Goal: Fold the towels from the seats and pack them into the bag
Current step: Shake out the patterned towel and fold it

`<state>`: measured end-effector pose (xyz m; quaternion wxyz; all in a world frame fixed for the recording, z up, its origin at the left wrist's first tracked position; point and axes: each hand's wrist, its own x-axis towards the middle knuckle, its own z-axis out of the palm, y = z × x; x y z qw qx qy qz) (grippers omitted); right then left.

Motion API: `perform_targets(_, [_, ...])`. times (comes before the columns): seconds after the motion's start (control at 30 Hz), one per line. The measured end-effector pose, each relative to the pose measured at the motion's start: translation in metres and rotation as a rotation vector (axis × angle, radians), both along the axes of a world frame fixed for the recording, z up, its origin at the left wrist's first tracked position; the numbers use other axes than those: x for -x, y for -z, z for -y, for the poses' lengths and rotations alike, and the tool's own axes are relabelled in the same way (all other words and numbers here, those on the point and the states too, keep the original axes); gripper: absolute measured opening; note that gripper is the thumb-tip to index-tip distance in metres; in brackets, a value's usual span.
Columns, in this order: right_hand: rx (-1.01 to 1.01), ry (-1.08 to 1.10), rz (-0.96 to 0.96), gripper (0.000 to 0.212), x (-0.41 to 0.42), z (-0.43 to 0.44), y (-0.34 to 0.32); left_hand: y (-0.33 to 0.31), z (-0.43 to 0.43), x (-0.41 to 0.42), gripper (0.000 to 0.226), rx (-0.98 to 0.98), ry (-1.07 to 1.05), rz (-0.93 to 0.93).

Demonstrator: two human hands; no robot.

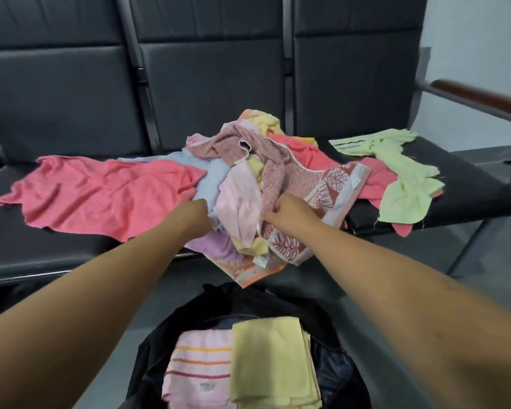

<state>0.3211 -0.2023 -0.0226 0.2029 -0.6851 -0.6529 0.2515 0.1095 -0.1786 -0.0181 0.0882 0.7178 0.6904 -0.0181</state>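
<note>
I am reaching into the towel pile (239, 184) on the seats (71, 249).
My right hand (289, 214) is gripping the patterned towel (281, 172); my left hand (199, 214) is digging in left of it, fingers hidden, so I cannot tell their grip. The bag (189, 314) is sitting near me, holding folded towels (266, 364).

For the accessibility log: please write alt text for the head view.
Left hand and right hand reach into a jumbled pile of coloured towels on black seats; the right grips a patterned pink towel. Below, an open black bag holds two folded towels.
</note>
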Motion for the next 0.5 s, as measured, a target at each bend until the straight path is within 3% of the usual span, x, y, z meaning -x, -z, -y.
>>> perform_targets(0.07, [-0.003,0.006,-0.038,0.034,0.012,-0.004,0.013,0.014,-0.006,0.0,0.045,0.039,-0.025,-0.023])
perform_targets(0.13, [-0.002,0.065,-0.055,0.059,0.022,-0.01,0.029,0.025,-0.011,0.003,0.045,0.023,-0.015,-0.023])
perform_targets(0.17, [-0.008,0.089,-0.054,0.058,0.026,-0.012,0.034,0.031,-0.013,0.007,0.044,-0.001,-0.006,-0.019])
perform_targets(0.27, [-0.077,0.133,-0.036,0.009,0.025,-0.018,0.043,0.045,-0.012,0.017,0.041,-0.083,0.002,0.048])
perform_targets(0.33, [-0.15,0.151,-0.132,0.03,0.018,-0.02,0.04,0.049,-0.01,0.023,0.036,-0.095,0.003,0.123])
perform_targets(0.5, [-0.368,0.102,-0.341,0.026,0.0,-0.005,-0.015,0.027,-0.009,0.028,0.036,0.023,0.001,0.203])
